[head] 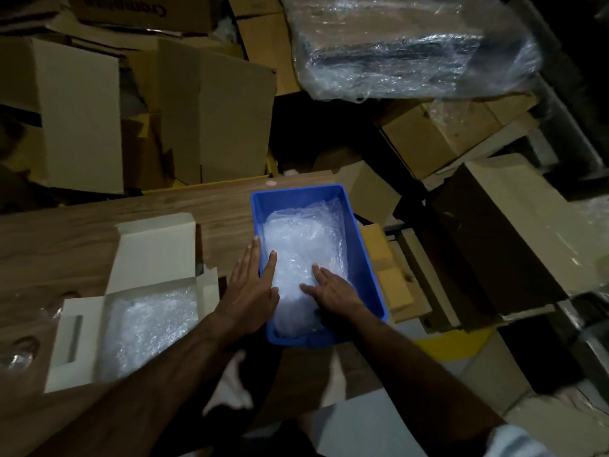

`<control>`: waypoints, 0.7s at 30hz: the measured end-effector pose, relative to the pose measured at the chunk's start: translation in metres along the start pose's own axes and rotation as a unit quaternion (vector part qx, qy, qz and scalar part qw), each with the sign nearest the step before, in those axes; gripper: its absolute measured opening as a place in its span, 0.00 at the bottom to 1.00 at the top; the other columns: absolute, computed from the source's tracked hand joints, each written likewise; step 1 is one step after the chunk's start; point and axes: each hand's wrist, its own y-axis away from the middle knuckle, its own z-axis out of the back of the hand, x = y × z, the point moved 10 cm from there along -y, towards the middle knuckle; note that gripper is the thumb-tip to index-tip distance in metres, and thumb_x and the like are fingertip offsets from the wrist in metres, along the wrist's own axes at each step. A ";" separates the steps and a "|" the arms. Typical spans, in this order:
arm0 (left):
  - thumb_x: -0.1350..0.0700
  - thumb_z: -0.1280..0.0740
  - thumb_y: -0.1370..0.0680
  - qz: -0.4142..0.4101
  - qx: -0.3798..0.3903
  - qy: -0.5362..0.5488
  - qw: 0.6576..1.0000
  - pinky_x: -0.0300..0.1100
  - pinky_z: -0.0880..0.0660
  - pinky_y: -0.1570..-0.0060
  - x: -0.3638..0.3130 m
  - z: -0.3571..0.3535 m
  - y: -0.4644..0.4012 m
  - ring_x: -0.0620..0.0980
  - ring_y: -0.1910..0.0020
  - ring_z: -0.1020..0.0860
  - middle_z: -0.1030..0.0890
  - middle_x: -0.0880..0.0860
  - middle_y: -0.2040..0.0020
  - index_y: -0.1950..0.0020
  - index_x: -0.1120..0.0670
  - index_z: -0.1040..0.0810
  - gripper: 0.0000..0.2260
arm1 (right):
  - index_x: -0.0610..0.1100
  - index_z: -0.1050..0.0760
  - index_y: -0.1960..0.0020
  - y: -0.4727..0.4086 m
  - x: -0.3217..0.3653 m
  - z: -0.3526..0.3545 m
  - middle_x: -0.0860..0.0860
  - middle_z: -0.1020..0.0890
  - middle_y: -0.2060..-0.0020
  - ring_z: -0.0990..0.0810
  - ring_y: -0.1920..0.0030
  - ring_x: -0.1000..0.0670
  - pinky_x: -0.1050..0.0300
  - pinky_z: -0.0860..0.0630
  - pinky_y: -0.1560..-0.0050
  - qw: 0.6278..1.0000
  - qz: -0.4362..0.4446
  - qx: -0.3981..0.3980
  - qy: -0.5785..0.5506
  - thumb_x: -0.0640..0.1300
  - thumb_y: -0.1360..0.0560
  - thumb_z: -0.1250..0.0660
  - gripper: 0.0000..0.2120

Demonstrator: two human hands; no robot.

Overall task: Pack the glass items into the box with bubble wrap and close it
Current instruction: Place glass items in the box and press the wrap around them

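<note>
Reaching into the blue bin (369, 258) with both hands, left (252, 291) and right (333, 288), fingers straight and flat on the bubble wrap bundle (296, 245), likely to scoop it up. Sitting open on the surface (66, 239), the box (131, 308), lined with wrap, ready nearby.

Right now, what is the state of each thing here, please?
White box: open, lid up, bubble wrap inside.
Blue bin: open, holds a wrapped bundle.
Left hand: flat, across the bin's rim.
Right hand: flat, on the bundle.
</note>
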 end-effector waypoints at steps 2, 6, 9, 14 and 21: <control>0.49 0.41 0.17 -0.004 0.003 0.001 1.000 0.50 0.64 0.23 -0.002 0.001 0.002 0.58 0.21 0.70 0.72 0.62 0.22 0.18 0.54 0.63 0.37 | 0.50 0.32 0.24 -0.002 0.004 0.004 0.39 0.49 0.19 0.46 0.20 0.40 0.50 0.43 0.23 0.999 0.020 -0.032 -0.014 0.46 0.18 0.38 0.23; 0.50 0.39 0.17 0.000 0.000 0.010 1.000 0.51 0.61 0.21 -0.001 0.001 0.003 0.58 0.21 0.69 0.72 0.61 0.22 0.17 0.54 0.61 0.37 | 0.50 0.21 0.34 -0.001 0.007 0.013 0.43 0.39 0.20 0.38 0.23 0.42 0.49 0.33 0.29 0.995 0.036 -0.087 -0.020 0.45 0.20 0.37 0.16; 0.51 0.39 0.17 0.003 0.001 0.010 1.000 0.54 0.57 0.20 0.000 0.000 0.002 0.58 0.21 0.69 0.72 0.62 0.22 0.17 0.55 0.61 0.37 | 0.50 0.26 0.28 0.000 0.000 0.010 0.44 0.40 0.20 0.39 0.22 0.43 0.49 0.33 0.28 0.995 0.042 -0.073 -0.046 0.51 0.21 0.34 0.21; 0.54 0.38 0.19 0.007 -0.005 0.020 1.000 0.55 0.57 0.20 0.000 -0.001 0.002 0.57 0.21 0.69 0.72 0.61 0.21 0.17 0.53 0.60 0.38 | 0.47 0.29 0.25 0.001 0.009 -0.005 0.48 0.36 0.22 0.40 0.22 0.45 0.52 0.42 0.23 0.991 0.113 -0.050 -0.052 0.50 0.16 0.44 0.20; 0.53 0.39 0.19 -0.005 0.004 0.016 1.000 0.55 0.58 0.20 0.000 -0.001 0.003 0.58 0.21 0.69 0.71 0.62 0.21 0.18 0.55 0.61 0.38 | 0.41 0.22 0.36 0.005 0.000 0.030 0.43 0.27 0.31 0.29 0.32 0.41 0.44 0.23 0.40 0.989 0.025 -0.139 -0.045 0.35 0.24 0.37 0.17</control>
